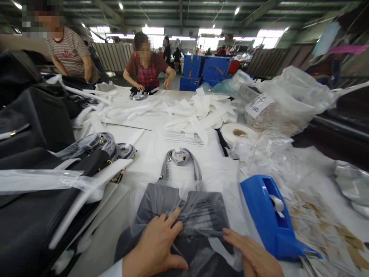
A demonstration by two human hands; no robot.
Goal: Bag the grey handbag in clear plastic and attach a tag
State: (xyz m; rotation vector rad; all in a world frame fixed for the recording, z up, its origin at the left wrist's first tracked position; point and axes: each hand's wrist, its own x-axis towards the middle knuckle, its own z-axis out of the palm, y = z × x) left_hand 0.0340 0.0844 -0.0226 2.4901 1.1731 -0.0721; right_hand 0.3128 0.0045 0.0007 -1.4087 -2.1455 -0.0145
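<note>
- Your left hand (157,246) lies flat on a grey handbag (184,215) that sits inside a clear plastic bag (227,181). Its grip is apart, fingers spread over the film, clamped on nothing.
- Your right hand (253,256) rests palm down at the plastic bag's right edge. Its grip is also apart, with the fingertips on loose film.
- The handbag lies on the white worktop (150,142) directly in front of you. Its looped handles (180,159) point away from you and look wrapped as well.
- A blue tape dispenser (268,215) stands just beside your right hand, untouched.
- Beyond the handles lie a printed sheet (184,136), a white roll (238,132) and a heap of white paper strips (198,111).
- Black bags (34,127) are stacked along your left, and crumpled clear bags (288,100) fill the right.
- A person in a checked apron (147,75) and a person in a striped shirt (70,52) work at the far end, well apart from your hands.
- The step in hand appears to be pressing the film flat over the handbag.
- The next move calls for one hand pinning the film smooth while the other gathers the loose edge. The dispenser is near on your right.
</note>
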